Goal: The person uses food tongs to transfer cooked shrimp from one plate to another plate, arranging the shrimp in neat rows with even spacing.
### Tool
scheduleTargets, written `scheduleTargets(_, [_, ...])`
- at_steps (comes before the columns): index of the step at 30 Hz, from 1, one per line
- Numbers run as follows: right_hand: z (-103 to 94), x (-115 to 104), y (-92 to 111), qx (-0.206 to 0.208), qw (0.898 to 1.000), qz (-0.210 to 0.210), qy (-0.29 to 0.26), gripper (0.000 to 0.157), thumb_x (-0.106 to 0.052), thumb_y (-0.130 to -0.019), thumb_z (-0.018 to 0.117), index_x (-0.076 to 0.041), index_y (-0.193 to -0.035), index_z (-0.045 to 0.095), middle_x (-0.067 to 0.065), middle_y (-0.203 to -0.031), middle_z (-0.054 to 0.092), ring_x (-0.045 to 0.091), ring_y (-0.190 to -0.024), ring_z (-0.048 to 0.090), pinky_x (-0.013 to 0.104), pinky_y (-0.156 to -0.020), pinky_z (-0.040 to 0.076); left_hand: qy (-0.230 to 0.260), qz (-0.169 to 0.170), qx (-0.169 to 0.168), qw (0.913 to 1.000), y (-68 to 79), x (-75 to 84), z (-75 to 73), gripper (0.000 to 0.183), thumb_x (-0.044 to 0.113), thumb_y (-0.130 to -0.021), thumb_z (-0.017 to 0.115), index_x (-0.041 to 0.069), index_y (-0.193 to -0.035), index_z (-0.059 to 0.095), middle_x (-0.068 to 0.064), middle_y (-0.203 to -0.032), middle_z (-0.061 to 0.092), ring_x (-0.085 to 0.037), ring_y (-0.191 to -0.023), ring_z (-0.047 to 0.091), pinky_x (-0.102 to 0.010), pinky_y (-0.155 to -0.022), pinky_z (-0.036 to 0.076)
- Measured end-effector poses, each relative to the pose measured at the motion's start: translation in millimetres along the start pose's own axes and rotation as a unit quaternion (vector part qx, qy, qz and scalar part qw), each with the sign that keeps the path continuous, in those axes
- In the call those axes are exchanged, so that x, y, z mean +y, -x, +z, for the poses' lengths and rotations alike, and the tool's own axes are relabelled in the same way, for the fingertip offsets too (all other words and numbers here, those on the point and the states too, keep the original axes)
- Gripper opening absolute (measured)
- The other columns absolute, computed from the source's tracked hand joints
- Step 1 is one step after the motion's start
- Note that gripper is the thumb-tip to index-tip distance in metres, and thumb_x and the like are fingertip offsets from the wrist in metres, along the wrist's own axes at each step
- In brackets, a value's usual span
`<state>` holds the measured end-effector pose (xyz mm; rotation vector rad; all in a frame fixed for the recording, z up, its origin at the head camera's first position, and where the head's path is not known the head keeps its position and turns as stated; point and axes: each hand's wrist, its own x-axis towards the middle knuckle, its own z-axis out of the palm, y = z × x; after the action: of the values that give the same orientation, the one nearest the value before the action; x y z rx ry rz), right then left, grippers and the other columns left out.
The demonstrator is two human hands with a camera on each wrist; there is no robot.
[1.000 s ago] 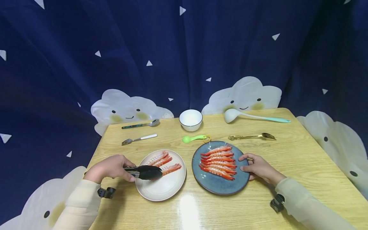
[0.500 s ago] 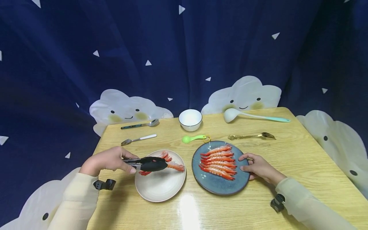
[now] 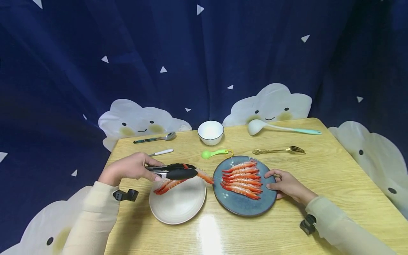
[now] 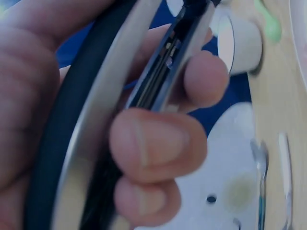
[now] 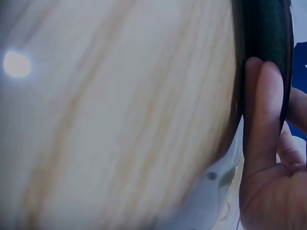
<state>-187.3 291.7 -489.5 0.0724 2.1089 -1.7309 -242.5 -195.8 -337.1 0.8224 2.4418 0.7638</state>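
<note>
Your right hand (image 3: 287, 185) pinches the right rim of a round blue-grey glazed plate (image 3: 244, 209) bearing a row of orange-red shrimp (image 3: 242, 180). Your left hand (image 3: 132, 168), well apart, grips black-and-silver tongs (image 3: 178, 174); between your hands, their tips hold one orange-red banded shrimp (image 3: 205, 176) near a round cream plate (image 3: 178, 209). Farther: white round bowl (image 3: 210, 134).

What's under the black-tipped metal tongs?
Partly visible below the tongs are a round cream plate and red-orange shrimp on it. The tongs hide part of the plate's far rim and the shrimp.
</note>
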Motion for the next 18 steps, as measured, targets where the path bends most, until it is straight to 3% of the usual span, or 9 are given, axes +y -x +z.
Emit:
scheduleTargets(8, [0.2,1,-1,0.004,1.0,0.001,0.002,0.042,-0.007,-0.077,0.064,-0.002,-0.114,0.045,0.017,-0.081,0.056,0.028,-0.065,0.06,0.044,-0.053,0.048,0.032,0.023,-0.052,0.9979,-46.2,20.2,22.9,0.045,0.04,-0.066,0.072,0.022,-0.106,0.063,0.009,-0.088,0.063,-0.007,-0.05,0.043,-0.023,-0.048,0.039])
scheduleTargets(12, [0.5,2,0,0.007,1.0,0.002,0.005,0.042,-0.008,-0.078,0.064,-0.002,-0.114,0.044,0.017,-0.081,0.057,0.028,-0.064,0.06,0.044,-0.052,0.048,0.029,0.048,-0.069,0.996,-68.4,30.8,37.3,0.049,0.042,-0.065,0.072,0.02,-0.108,0.063,0.01,-0.095,0.062,-0.006,-0.061,0.054,-0.024,-0.058,0.044])
scheduleTargets(13, [0.6,2,1,0.008,1.0,0.002,0.006,0.042,-0.008,-0.078,0.064,-0.002,-0.114,0.044,0.017,-0.081,0.057,0.028,-0.064,0.06,0.044,-0.052,0.048,0.032,0.058,-0.076,0.9949,-73.2,32.9,41.0,0.05,0.042,-0.065,0.072,0.019,-0.108,0.063,0.009,-0.097,0.062,-0.005,-0.07,0.057,-0.024,-0.064,0.045])
scheduleTargets(15, [0.8,1,1,0.009,1.0,0.002,0.008,0.042,-0.009,-0.078,0.064,-0.002,-0.114,0.044,0.017,-0.081,0.057,0.028,-0.064,0.06,0.043,-0.052,0.048,0.029,0.078,-0.088,0.9926,-81.0,35.2,48.4,0.05,0.042,-0.066,0.072,0.017,-0.108,0.063,0.008,-0.101,0.061,-0.004,-0.091,0.055,-0.023,-0.077,0.042])
scheduleTargets(18, [0.6,-1,2,0.009,1.0,0.003,0.007,0.042,-0.009,-0.078,0.064,-0.002,-0.115,0.044,0.017,-0.082,0.057,0.028,-0.065,0.06,0.043,-0.052,0.048,0.027,0.096,-0.11,0.989,-88.9,35.7,57.4,0.047,0.041,-0.066,0.071,0.017,-0.106,0.064,0.007,-0.103,0.061,-0.006,-0.097,0.054,-0.024,-0.081,0.041])
